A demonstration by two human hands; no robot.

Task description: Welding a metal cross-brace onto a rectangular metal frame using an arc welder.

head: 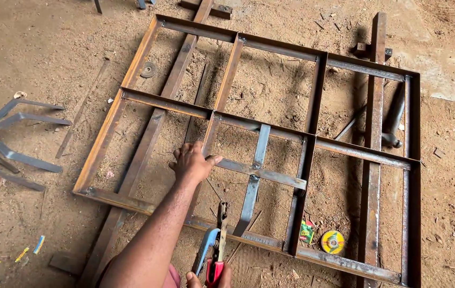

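Observation:
A rusty rectangular steel frame [105, 140] with inner dividers lies flat on the dirt floor. In its lower middle panel two flat steel strips form a cross: a horizontal strip [281, 178] and a vertical strip [262, 143]. My left hand [190, 162] reaches forward and grips the left end of the horizontal strip where it meets a divider. My right hand [210, 278], at the bottom edge of the view, holds a welding electrode holder [214, 249] with a red and blue handle. Its metal jaws point up toward the frame's bottom rail.
Two long steel bars [374, 133] lie under the frame. A yellow-green grinding disc [333, 241] and a small packet [306, 232] sit inside the lower right panel. A grey disc [147, 69] lies at the upper left. Bent metal strips [17, 156] lie at the far left.

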